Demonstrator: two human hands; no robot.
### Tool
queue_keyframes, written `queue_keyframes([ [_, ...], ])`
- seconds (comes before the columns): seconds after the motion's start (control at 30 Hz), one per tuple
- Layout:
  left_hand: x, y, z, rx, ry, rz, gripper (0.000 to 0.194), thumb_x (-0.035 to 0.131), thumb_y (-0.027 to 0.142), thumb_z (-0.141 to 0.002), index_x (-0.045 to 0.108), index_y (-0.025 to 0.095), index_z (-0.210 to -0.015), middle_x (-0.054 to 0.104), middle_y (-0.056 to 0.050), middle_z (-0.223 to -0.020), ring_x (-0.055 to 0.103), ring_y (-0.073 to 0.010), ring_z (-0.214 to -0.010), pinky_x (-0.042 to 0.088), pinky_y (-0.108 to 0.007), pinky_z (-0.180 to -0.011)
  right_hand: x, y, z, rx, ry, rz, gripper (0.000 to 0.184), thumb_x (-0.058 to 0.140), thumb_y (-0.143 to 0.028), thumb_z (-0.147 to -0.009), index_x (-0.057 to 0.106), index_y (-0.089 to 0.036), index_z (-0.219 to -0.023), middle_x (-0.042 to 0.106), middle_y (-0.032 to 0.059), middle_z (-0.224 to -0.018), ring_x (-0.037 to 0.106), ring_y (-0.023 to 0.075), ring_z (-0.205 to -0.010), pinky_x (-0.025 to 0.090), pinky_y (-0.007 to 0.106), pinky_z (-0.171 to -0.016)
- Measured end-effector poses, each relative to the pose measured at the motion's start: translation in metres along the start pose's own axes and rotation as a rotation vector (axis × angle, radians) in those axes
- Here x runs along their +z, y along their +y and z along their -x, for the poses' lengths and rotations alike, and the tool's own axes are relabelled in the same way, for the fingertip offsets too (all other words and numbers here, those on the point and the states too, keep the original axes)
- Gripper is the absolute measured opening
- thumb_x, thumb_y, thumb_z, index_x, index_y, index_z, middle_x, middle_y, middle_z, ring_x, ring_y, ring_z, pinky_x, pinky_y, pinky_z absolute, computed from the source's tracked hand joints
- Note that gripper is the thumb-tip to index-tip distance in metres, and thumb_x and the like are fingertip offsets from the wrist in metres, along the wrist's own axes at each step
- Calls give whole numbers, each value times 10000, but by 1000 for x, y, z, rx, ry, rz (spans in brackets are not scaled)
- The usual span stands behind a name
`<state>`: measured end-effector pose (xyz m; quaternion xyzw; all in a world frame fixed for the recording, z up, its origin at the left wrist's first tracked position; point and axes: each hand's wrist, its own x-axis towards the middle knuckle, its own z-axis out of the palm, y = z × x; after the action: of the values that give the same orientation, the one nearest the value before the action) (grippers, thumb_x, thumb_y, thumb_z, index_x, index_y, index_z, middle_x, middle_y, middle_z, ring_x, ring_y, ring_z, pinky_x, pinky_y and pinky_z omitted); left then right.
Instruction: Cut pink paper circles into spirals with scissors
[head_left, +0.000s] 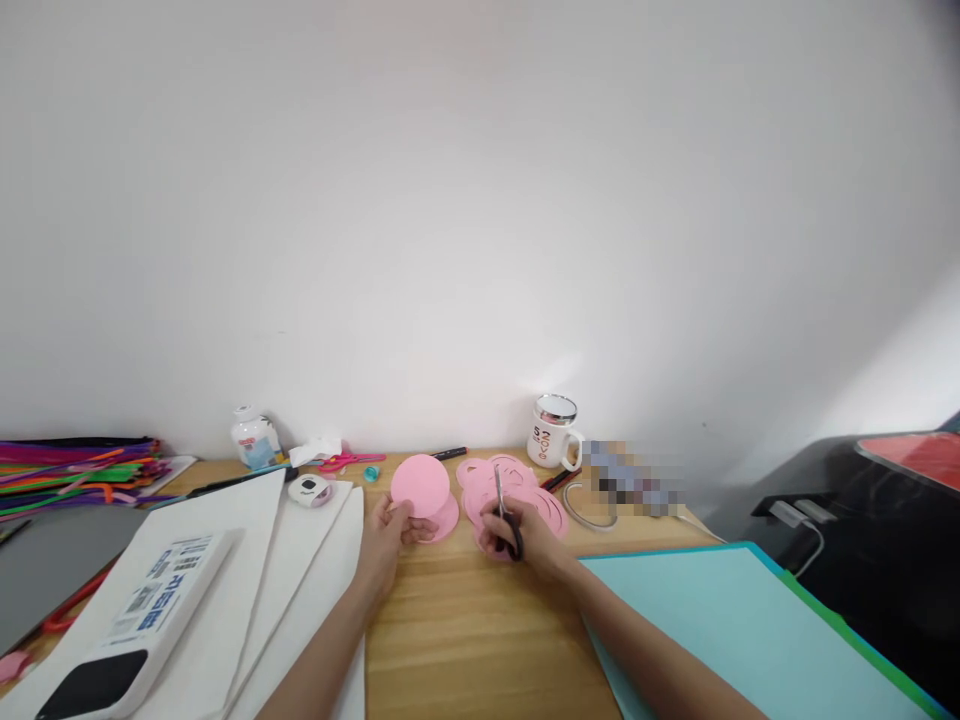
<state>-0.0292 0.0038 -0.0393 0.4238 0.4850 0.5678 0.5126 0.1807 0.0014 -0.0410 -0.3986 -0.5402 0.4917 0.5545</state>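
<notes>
My left hand (391, 532) pinches the lower edge of a round pink paper disc (421, 484), holding it up toward me. More pink round paper (445, 520) shows behind and below that disc, partly hidden by it. In my right hand (517, 530) is a pair of dark-handled scissors (499, 490), blades pointing up and away from me. Under and behind the scissors lies a heap of pink paper offcuts (544, 505) with round and curved holes. The scissors and the disc are apart.
A white mug (553, 430) stands by the wall, near a black marker (450, 453). To the left lie white sheets (217, 500), a white boxy device (142, 620), a correction tape (310, 490), a white bottle (256, 438) and colourful pipe cleaners (82, 470). Light-blue sheets (720, 620) lie right.
</notes>
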Motion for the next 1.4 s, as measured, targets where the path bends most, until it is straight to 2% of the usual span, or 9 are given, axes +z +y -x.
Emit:
queue_keyframes([
  [0.23, 7, 2, 5, -63, -45, -10, 282, 586, 314, -707, 504, 163, -931, 678, -36, -570, 683, -230, -589, 510, -283, -481, -38, -14, -17, -22, 162, -226, 304, 589, -507, -750, 547, -205, -762, 539, -43, -552, 502, 115, -508, 469, 275, -541],
  [0.4, 8, 3, 5, -66, -26, 38, 349, 639, 314, -676, 534, 132, -955, 680, -41, -555, 681, -230, -585, 501, -265, -474, -32, -2, -8, 63, 103, -197, 340, 772, -389, -591, 590, -146, -744, 607, 17, -562, 580, 179, -534, 457, 297, -505],
  [0.6, 7, 7, 7, -55, 9, 70, 345, 663, 301, -673, 541, 125, -943, 695, -56, -576, 689, -230, -609, 513, -260, -490, -42, -7, -16, -58, 294, -163, 285, 672, -424, -703, 538, -206, -829, 627, -12, -641, 604, 171, -662, 452, 276, -605],
  [0.7, 7, 7, 7, -64, 15, 66, 361, 668, 301, -668, 544, 120, -955, 700, -61, -589, 689, -229, -597, 502, -248, -458, -44, -13, -14, -71, 281, -115, 336, 750, -377, -624, 560, -198, -836, 638, 0, -632, 608, 185, -640, 451, 277, -580],
  [0.83, 7, 7, 7, -63, 3, 78, 363, 676, 311, -657, 553, 115, -937, 708, -69, -620, 692, -233, -614, 505, -251, -462, -32, -7, -5, 110, 9, -74, 355, 748, -406, -608, 575, -156, -793, 655, 33, -611, 597, 176, -551, 456, 291, -540],
  [1.0, 5, 8, 5, -89, 0, 151, 376, 736, 304, -593, 571, 110, -870, 700, -63, -601, 687, -231, -586, 521, -265, -490, -15, -15, -2, 92, -19, -78, 323, 716, -395, -660, 541, -174, -819, 651, 18, -634, 579, 150, -551, 431, 274, -555],
  [1.17, 9, 7, 9, -78, -52, 175, 375, 776, 314, -553, 575, 113, -799, 689, -58, -566, 653, -193, -484, 502, -248, -451, 21, -16, 12, 76, -182, -126, 314, 699, -405, -676, 531, -191, -834, 591, -25, -571, 544, 147, -547, 397, 265, -549],
  [1.27, 14, 6, 16, -87, -230, 93, 356, 752, 365, -594, 577, 117, -781, 675, -53, -518, 614, -164, -426, 472, -232, -417, 35, -4, 21, 44, -70, -102, 348, 744, -381, -617, 536, -194, -825, 543, -42, -619, 492, 133, -572, 360, 239, -533],
  [1.4, 19, 8, 24, -92, -415, -114, 305, 705, 408, -649, 569, 140, -704, 663, -40, -485, 580, -151, -385, 437, -227, -400, 36, 4, 27, 20, -7, -89, 293, 726, -365, -637, 529, -194, -771, 497, -47, -604, 436, 132, -566, 349, 236, -520],
])
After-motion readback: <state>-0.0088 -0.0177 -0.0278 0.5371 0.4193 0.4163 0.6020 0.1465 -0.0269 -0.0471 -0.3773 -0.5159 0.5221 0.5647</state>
